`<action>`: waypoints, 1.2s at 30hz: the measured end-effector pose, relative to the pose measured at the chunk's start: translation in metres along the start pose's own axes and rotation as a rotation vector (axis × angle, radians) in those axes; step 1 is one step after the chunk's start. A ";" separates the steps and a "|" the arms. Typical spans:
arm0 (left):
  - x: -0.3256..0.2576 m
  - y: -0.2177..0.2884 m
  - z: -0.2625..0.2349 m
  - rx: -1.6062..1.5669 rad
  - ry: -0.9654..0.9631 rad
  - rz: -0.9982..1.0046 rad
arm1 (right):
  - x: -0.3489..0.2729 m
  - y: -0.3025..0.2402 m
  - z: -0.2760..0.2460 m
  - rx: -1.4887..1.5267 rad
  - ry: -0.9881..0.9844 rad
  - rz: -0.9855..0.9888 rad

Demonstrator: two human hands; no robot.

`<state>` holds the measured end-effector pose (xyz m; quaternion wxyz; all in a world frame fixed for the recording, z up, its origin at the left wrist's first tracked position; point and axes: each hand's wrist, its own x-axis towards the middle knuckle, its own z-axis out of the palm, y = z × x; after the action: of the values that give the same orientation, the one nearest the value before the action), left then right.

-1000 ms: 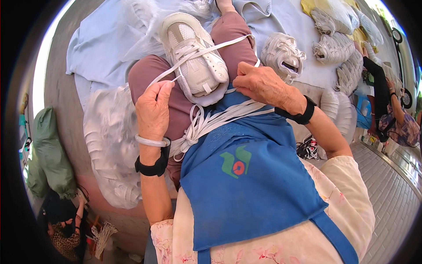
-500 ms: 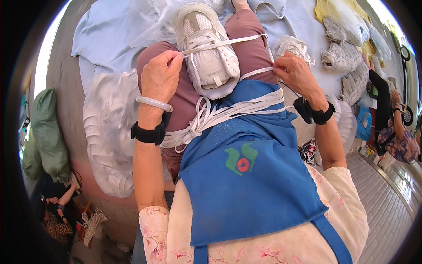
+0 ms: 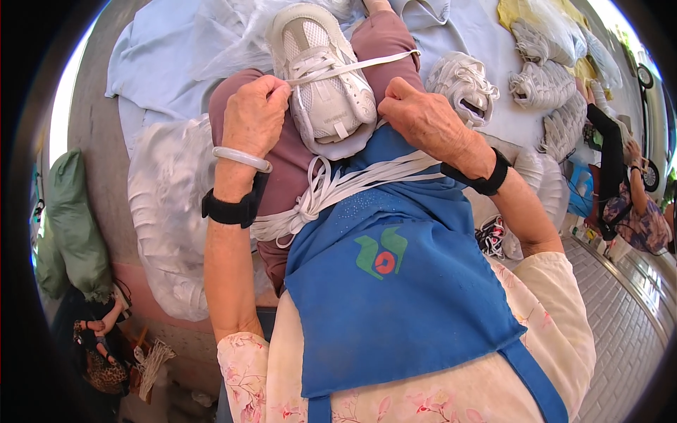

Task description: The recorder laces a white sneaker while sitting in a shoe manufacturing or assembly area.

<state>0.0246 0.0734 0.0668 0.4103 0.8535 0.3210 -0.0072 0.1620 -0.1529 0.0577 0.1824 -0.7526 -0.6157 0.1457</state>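
A white and cream sneaker (image 3: 328, 106) rests between my knees, its toe pointing away from me. A flat white shoelace (image 3: 367, 63) runs across its top out to the right. My left hand (image 3: 254, 116) is closed at the shoe's left side, pinching the lace at its near end. My right hand (image 3: 431, 120) is closed just right of the shoe's heel, its fingertips pinching the lace, of which a short bit shows beneath them. A bundle of white laces (image 3: 338, 189), knotted at the left, lies over my lap on the blue apron (image 3: 409, 303).
Another laced white shoe (image 3: 462, 88) stands right of my knee, with several more (image 3: 550, 88) beyond it. Clear plastic bags of shoes (image 3: 169, 211) lie at my left. Green sacks (image 3: 70, 218) stand farther left. Other people (image 3: 635, 211) sit at both sides.
My right hand has moved left, close to the shoe's heel, bringing the lace with it. The laced shoe behind it shows more now. My left hand stays nearly in place.
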 end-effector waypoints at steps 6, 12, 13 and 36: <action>-0.010 0.014 0.001 -0.210 0.028 -0.204 | -0.006 -0.002 -0.004 0.059 0.055 0.070; -0.015 -0.003 0.013 0.122 0.162 0.142 | -0.003 0.008 -0.001 0.027 0.022 0.122; -0.021 0.005 0.014 0.159 0.198 0.201 | -0.004 0.013 -0.007 0.053 0.144 0.138; -0.016 0.005 0.035 0.248 0.327 0.328 | 0.026 0.016 0.010 0.238 0.310 0.035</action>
<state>0.0238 0.0379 0.0513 0.2409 0.9277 0.2370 0.1584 0.1763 -0.1292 0.0419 0.3603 -0.7498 -0.5454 0.1030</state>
